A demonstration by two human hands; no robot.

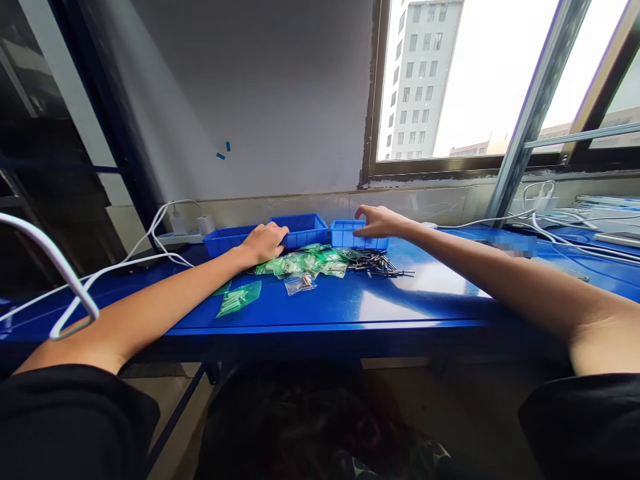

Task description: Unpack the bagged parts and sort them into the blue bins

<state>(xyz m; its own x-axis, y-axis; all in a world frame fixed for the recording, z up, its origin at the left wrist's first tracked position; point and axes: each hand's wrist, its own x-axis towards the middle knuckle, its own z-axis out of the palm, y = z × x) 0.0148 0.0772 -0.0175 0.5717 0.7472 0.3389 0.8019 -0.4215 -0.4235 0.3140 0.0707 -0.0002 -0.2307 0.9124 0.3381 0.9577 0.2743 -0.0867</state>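
Observation:
My left hand (265, 242) is closed, its fingers curled at the front of the left blue bins (306, 231), just over the heap of green plastic bags (305, 261). Whatever it grips, if anything, is hidden. Over the right blue bin (345, 233) is my right hand (379, 221), with thumb and forefinger apart and nothing visible between them. Dark, thin metal rods that look like screws or rivets (383, 261) lie piled in front of that bin. White pieces show through the green bags.
A small clear bag (301, 285) and a separate green bag (240, 298) lie nearer the front of the blue table (320, 313). White cables (165, 257) run from a power strip at left; more cables (555, 233) lie at right. A wall and window stand behind.

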